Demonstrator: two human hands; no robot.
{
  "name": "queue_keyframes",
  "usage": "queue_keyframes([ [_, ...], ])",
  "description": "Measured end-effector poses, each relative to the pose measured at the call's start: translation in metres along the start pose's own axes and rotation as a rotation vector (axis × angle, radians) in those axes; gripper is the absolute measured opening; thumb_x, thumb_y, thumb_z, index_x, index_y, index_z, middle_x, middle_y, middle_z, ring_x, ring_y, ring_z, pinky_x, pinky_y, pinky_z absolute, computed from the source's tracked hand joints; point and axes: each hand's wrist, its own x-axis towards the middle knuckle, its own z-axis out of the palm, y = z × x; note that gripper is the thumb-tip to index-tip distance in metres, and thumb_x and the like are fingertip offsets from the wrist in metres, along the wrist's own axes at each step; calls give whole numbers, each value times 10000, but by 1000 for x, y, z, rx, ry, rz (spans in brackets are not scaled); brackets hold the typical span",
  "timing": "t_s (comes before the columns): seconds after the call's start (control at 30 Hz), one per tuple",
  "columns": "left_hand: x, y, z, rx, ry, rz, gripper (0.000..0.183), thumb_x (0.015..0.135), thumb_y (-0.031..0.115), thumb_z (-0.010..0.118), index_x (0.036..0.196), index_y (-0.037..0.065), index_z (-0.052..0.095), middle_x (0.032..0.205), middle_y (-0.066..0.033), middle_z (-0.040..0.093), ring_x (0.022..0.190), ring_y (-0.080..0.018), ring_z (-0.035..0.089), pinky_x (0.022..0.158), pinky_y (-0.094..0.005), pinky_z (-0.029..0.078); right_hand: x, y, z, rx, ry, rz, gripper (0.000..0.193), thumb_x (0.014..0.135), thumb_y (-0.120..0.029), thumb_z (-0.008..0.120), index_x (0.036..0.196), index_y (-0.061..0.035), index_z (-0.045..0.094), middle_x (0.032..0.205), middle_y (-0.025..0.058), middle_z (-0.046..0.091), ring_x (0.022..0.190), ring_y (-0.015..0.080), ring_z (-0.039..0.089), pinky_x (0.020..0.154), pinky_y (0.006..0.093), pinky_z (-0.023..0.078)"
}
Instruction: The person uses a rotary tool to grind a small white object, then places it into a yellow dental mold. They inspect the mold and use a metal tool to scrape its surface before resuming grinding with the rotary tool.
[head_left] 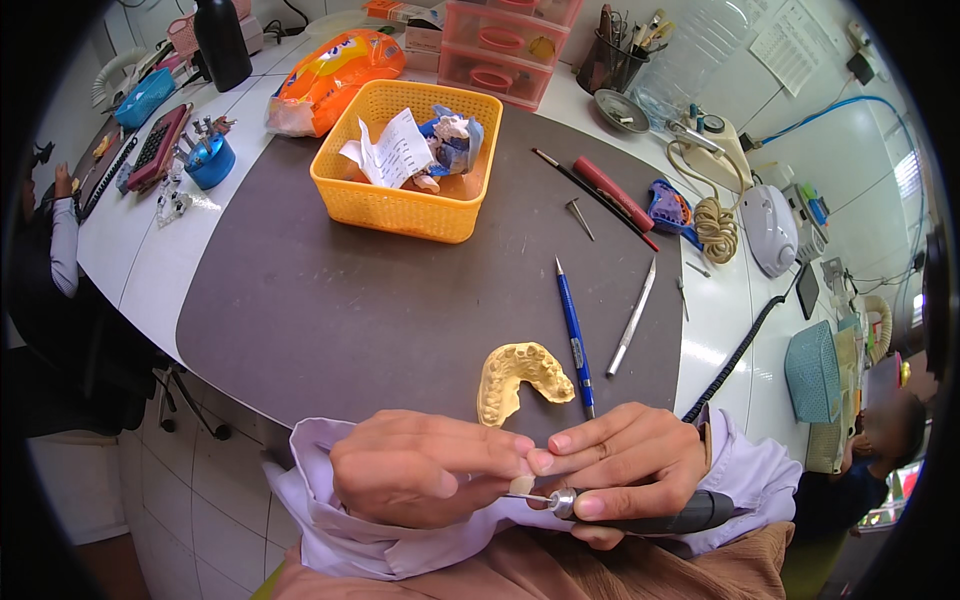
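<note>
The right hand (640,465) curls closed around a black handpiece (690,512). The left hand (420,465) pinches a small pale piece (521,484) at the handpiece's thin bit (535,497). Just beyond them, a cream horseshoe-shaped dental cast (497,378) lies on the worktop (715,325).

Loose lilac sleeves (340,530) — brown garment (560,572)

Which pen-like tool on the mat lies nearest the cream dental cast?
The blue tool, just right of the cast; the silver tool and others lie farther off.

Bright, soft light; glare on tiled wall (868,182); fisheye bends edges, corners black
</note>
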Motion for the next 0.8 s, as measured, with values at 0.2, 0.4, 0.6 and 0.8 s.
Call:
queue_keyframes([
  [0.2, 1, 1, 0, 0, -4, -6, 655, 640, -132, 781, 1076, 45, 324, 845, -220, 667, 783, -329, 703, 683, -394, 608, 1, -3, -1, -11, 9, 32, 219, 797, 18, 704, 986, 55, 599, 884, 235, 687, 960, 371, 676, 859, 451, 558],
  [0.4, 2, 1, -1, 16, -17, 5, 649, 643, -132, 780, 1073, 43, 327, 854, -222, 666, 785, -328, 703, 685, -385, 608, 2, 0, -2, 2, -28, -2, 230, 799, 19, 701, 998, 59, 592, 881, 242, 685, 961, 373, 675, 862, 459, 554],
  [0.6, 2, -1, -1, 36, -19, 30, 669, 624, -131, 794, 1071, 44, 327, 851, -221, 667, 776, -325, 703, 677, -371, 609, 0, -3, -2, 3, -13, 41, 270, 821, -10, 707, 1040, 44, 559, 906, 260, 683, 955, 382, 677, 912, 469, 509],
  [0.8, 5, -1, -4, 84, -61, 66, 680, 602, -135, 802, 1046, 50, 321, 854, -227, 665, 757, -330, 704, 655, -373, 612, 3, -4, -1, -30, 5, 72, 256, 778, 39, 711, 1010, 49, 605, 892, 236, 687, 955, 364, 679, 859, 439, 559],
])
